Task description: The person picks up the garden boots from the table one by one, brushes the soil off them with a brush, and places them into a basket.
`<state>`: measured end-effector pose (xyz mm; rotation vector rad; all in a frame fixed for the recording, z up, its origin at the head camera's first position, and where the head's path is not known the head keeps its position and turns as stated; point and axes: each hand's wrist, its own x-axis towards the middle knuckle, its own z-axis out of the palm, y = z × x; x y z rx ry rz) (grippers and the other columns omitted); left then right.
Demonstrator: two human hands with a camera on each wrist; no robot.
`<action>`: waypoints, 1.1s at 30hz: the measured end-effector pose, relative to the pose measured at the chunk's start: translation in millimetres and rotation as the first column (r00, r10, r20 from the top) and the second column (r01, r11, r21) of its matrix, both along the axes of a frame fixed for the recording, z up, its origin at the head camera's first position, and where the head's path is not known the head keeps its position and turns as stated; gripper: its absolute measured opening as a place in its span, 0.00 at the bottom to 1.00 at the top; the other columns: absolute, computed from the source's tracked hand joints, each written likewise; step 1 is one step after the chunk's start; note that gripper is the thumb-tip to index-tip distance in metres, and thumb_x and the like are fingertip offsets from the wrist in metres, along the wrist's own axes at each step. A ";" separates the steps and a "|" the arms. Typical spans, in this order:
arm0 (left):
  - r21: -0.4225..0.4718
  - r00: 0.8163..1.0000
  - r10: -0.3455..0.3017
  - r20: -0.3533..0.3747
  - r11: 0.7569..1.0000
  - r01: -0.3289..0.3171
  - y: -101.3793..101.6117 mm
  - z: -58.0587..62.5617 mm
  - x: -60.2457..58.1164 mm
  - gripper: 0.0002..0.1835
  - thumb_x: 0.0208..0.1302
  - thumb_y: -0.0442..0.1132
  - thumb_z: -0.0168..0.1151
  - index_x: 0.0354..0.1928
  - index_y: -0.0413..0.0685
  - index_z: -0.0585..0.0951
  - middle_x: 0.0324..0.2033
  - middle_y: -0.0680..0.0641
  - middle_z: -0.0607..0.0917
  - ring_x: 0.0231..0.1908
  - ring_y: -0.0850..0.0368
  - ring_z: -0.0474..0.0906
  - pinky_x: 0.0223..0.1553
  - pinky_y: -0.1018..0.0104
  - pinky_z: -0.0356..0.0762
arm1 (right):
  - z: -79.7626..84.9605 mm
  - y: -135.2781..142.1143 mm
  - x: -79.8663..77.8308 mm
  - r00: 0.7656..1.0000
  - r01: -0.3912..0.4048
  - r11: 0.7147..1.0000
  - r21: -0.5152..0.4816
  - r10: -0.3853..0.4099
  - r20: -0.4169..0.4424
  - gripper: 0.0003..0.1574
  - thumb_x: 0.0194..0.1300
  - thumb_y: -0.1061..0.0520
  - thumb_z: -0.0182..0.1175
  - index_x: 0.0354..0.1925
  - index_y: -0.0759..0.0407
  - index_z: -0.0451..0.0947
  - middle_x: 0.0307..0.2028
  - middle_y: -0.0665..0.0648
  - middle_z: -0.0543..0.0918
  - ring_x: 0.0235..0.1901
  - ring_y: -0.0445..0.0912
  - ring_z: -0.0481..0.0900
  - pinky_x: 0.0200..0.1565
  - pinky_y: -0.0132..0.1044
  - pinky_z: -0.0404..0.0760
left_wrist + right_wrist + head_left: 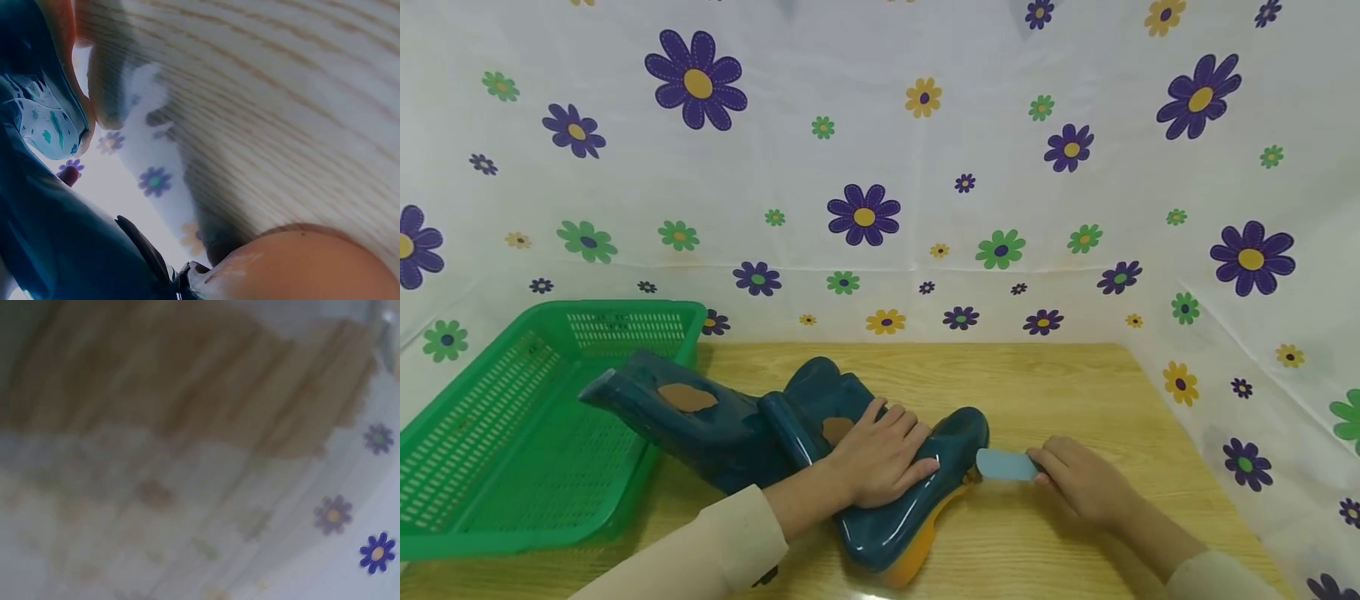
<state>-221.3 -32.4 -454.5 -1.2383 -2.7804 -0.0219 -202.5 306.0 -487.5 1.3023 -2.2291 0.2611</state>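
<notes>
Two dark blue rubber boots lie on their sides on the wood-grain table [1045, 375]. Nearer me is one boot [872, 542] with an orange sole [917, 550], its sole turned to the right. My left hand [880, 458] rests across its ankle, fingers extended over the upper and thumb toward the sole. My right hand [1078, 479] grips a flat, pale-blue tool [1006, 465] with a rounded end. That end meets the sole edge, beside brown clumps [972, 475]. The other boot [722, 442] lies behind, a brown patch on its shaft.
A green plastic basket [625, 492] stands at the left, and the rear boot's shaft overlaps its rim. Behind the table hangs a white cloth [820, 50] printed with flowers, which continues along the right side. The right wrist view is blurred.
</notes>
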 end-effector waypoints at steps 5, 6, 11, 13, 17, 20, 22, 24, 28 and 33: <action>0.002 1.000 -0.001 -0.006 1.000 0.001 1.1 -1.2 1.0 0.29 0.78 0.62 0.30 0.63 0.54 0.72 0.57 0.50 0.78 0.62 0.52 0.68 0.70 0.42 0.55 | -0.1 4.0 1.4 0.999 0.035 0.999 -0.006 -0.035 -0.015 0.30 0.82 0.48 0.32 0.45 0.65 0.76 0.34 0.52 0.76 0.33 0.42 0.71 0.38 0.35 0.73; 0.000 1.000 -0.002 -0.006 1.000 0.002 1.2 -1.7 1.0 0.30 0.78 0.62 0.29 0.63 0.54 0.72 0.57 0.50 0.78 0.62 0.52 0.68 0.70 0.42 0.56 | -0.9 3.4 1.7 1.000 0.028 1.000 0.003 -0.028 -0.015 0.30 0.82 0.48 0.32 0.45 0.65 0.76 0.34 0.51 0.75 0.33 0.42 0.70 0.38 0.35 0.73; -0.011 1.000 -0.003 -0.007 1.000 0.003 3.1 -2.7 2.1 0.30 0.78 0.62 0.28 0.63 0.54 0.72 0.57 0.50 0.78 0.62 0.52 0.68 0.70 0.43 0.56 | -3.1 -4.1 6.2 1.000 -0.022 0.999 0.044 0.023 -0.005 0.27 0.82 0.47 0.34 0.48 0.62 0.76 0.32 0.48 0.70 0.32 0.40 0.67 0.38 0.33 0.70; -0.006 1.000 -0.005 -0.013 1.000 0.005 3.6 -3.9 1.5 0.30 0.78 0.62 0.28 0.63 0.54 0.72 0.57 0.50 0.78 0.62 0.52 0.68 0.70 0.43 0.56 | -1.6 -8.6 7.7 0.999 -0.041 0.998 0.048 0.041 -0.009 0.27 0.82 0.47 0.35 0.48 0.61 0.76 0.31 0.47 0.69 0.32 0.40 0.66 0.38 0.32 0.70; 0.004 1.000 -0.001 -0.021 1.000 0.001 2.9 -6.0 -0.7 0.31 0.78 0.63 0.27 0.63 0.54 0.72 0.56 0.50 0.78 0.62 0.52 0.68 0.70 0.43 0.56 | 0.5 -17.5 7.1 0.994 -0.093 0.995 0.024 0.094 -0.047 0.26 0.81 0.47 0.39 0.48 0.62 0.77 0.30 0.49 0.69 0.32 0.41 0.67 0.38 0.34 0.72; -0.004 1.000 0.008 -0.013 1.000 -0.008 1.9 -4.7 -0.7 0.30 0.78 0.63 0.28 0.63 0.54 0.71 0.57 0.50 0.78 0.62 0.52 0.68 0.70 0.43 0.55 | 1.0 -24.4 7.8 0.990 -0.123 0.992 0.001 0.123 -0.071 0.25 0.81 0.47 0.41 0.47 0.63 0.78 0.30 0.49 0.69 0.32 0.41 0.68 0.38 0.34 0.72; -0.010 1.000 0.011 -0.010 1.000 -0.011 1.6 -3.1 -0.1 0.30 0.78 0.63 0.28 0.63 0.54 0.71 0.57 0.50 0.78 0.62 0.53 0.68 0.71 0.43 0.55 | 1.5 -28.9 9.1 0.989 -0.126 0.992 0.001 0.126 -0.079 0.24 0.81 0.47 0.41 0.47 0.63 0.78 0.30 0.49 0.70 0.32 0.41 0.68 0.38 0.34 0.73; -0.013 1.000 0.011 -0.005 1.000 -0.011 1.4 -2.2 0.4 0.30 0.78 0.63 0.28 0.63 0.54 0.71 0.57 0.50 0.78 0.62 0.53 0.68 0.71 0.43 0.55 | 2.7 -33.4 10.7 0.987 -0.136 0.991 0.004 0.136 -0.085 0.24 0.81 0.47 0.41 0.47 0.62 0.78 0.30 0.49 0.70 0.31 0.41 0.68 0.38 0.34 0.73; -0.014 1.000 0.009 -0.004 1.000 -0.009 1.0 -1.7 0.9 0.30 0.78 0.62 0.28 0.63 0.54 0.71 0.57 0.50 0.78 0.62 0.52 0.68 0.71 0.43 0.55 | 4.1 -40.7 13.8 0.987 -0.137 0.990 0.026 0.139 -0.084 0.24 0.81 0.47 0.40 0.47 0.61 0.77 0.30 0.48 0.71 0.31 0.41 0.68 0.38 0.33 0.73; -0.004 1.000 -0.006 -0.014 1.000 0.006 1.4 -2.3 -0.5 0.30 0.78 0.62 0.28 0.63 0.54 0.72 0.56 0.50 0.78 0.62 0.52 0.69 0.70 0.43 0.56 | 6.8 -31.6 14.3 0.991 -0.110 0.993 0.049 0.114 -0.076 0.24 0.81 0.47 0.41 0.47 0.62 0.77 0.30 0.49 0.71 0.31 0.42 0.68 0.38 0.34 0.73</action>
